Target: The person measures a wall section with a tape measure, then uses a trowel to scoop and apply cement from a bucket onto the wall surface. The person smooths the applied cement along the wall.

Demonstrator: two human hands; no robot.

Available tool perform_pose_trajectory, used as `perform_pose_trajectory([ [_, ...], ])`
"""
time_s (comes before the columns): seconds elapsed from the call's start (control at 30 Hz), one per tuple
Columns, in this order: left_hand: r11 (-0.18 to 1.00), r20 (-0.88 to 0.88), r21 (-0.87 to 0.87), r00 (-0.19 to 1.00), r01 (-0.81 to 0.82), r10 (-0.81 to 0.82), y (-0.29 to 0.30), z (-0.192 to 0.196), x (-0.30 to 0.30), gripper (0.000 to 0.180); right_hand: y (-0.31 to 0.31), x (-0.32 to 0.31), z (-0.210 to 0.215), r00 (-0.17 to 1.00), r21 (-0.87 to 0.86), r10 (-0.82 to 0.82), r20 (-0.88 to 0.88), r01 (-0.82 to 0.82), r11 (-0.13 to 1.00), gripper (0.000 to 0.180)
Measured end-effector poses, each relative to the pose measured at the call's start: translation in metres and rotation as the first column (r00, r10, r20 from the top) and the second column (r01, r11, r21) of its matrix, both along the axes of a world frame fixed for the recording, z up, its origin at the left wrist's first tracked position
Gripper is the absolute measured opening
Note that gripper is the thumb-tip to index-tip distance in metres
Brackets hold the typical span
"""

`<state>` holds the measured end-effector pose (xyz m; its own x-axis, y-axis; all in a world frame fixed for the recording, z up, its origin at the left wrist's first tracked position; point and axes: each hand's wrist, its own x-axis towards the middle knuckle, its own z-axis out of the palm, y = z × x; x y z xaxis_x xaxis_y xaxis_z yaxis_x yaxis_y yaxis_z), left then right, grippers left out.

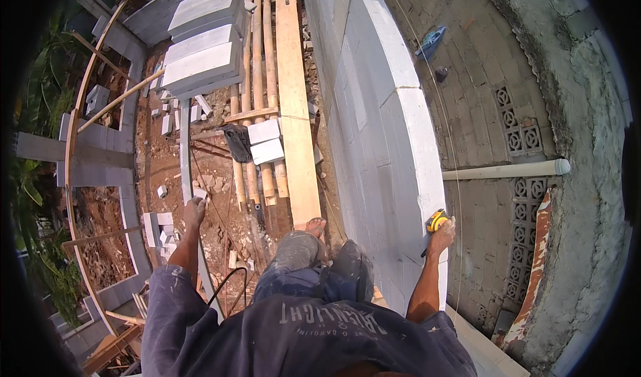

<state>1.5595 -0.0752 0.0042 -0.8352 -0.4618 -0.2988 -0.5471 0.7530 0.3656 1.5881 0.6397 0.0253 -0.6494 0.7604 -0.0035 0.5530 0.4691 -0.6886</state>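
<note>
Yellow tape (437,220) gripped in my right hand (443,235) at the wall (404,126), looks like measuring, next calls for holding steady; can't tell what's up with my left hand (193,213).

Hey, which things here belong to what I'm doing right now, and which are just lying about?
In use:
- tape measure, in your right hand
- wall, with the tape measure at its top
- plank, underfoot

Seemingly just lying about:
- black bag
- two white blocks beside it
- blue item beyond the wall
</note>
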Motion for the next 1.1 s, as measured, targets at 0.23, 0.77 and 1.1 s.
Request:
perform_pose_trajectory([
  [0.23, 0.963, 0.129, 0.237, 0.979, 0.125, -0.159, 0.03, 0.001, 0.037, 0.033, -0.02, 0.0, 0.006, 0.998, 0.169, 0.001, 0.056, -0.01, 0.986, 0.096],
  [0.77, 0.926, 0.113, 0.35, 0.975, 0.141, -0.192, -0.036, -0.013, -0.25, 0.042, -0.037, -0.046, 0.06, 0.889, 0.102, -0.007, 0.458, -0.044, 0.994, 0.065],
  [1.1, 0.826, -0.12, 0.449, 0.939, 0.34, -0.321, -0.002, 0.065, -0.353, 0.048, -0.093, -0.3, 0.053, 0.897, -0.901, -0.17, -0.408, -0.366, 0.232, 0.041],
])
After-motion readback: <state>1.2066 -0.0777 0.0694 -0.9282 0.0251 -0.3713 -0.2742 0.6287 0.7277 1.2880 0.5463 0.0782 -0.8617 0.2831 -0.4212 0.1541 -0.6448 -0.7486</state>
